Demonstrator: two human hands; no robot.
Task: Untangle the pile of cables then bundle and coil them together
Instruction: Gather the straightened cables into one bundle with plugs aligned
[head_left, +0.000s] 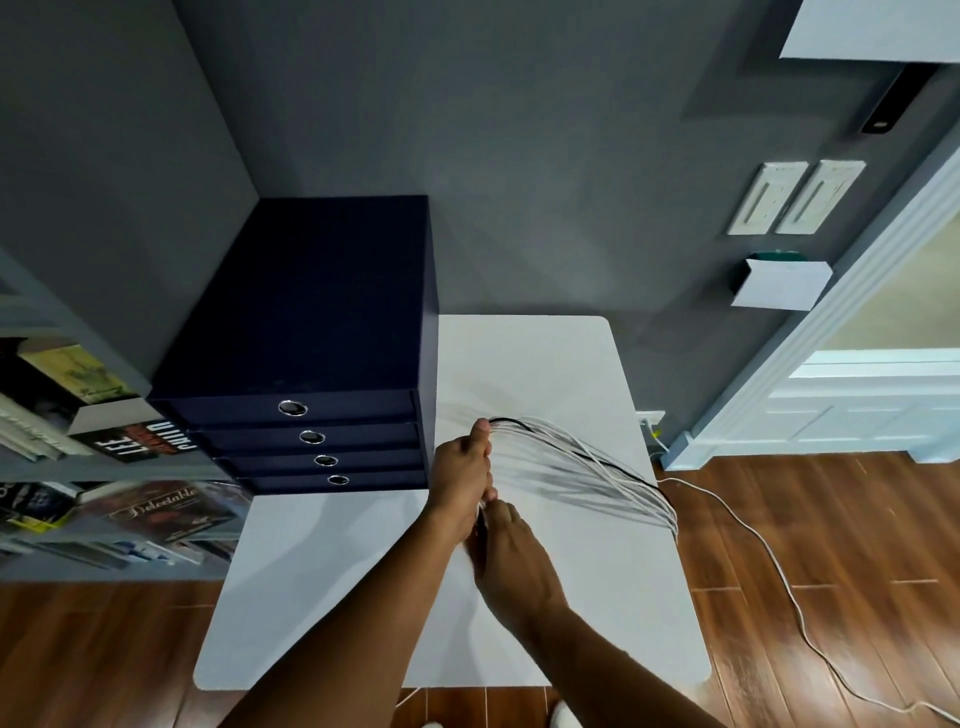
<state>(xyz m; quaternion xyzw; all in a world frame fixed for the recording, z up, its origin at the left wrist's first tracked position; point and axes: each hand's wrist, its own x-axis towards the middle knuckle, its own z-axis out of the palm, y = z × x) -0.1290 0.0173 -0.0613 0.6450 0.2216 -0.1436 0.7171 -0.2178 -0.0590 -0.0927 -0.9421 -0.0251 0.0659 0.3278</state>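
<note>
both hands gripping a looped cable bundle over the white table

the left hand (460, 478) is gripping the gathered end of the cables (582, 467). its fingers are curling together round the strands and its thumb is lying along them, pointing to 12 o'clock. the right hand (511, 556) is touching the left from 5 o'clock and is holding the same gathered end. its fingers are curling in toward the bundle, but it is showing only its back, so i cannot tell how the fingertips are lying.

the cables, mostly white with one black strand, are fanning out from the hands toward 3 and 4 o'clock. they are looping round at the right edge of the table (322, 597) and are showing motion blur.

a navy drawer unit (311, 338) is sitting on the table at 10 o'clock of the hands. a loose white cable (753, 535) is trailing across the wooden floor (857, 519) at 3 to 5 o'clock. a bookshelf (78, 441) is standing at 9 o'clock.
</note>
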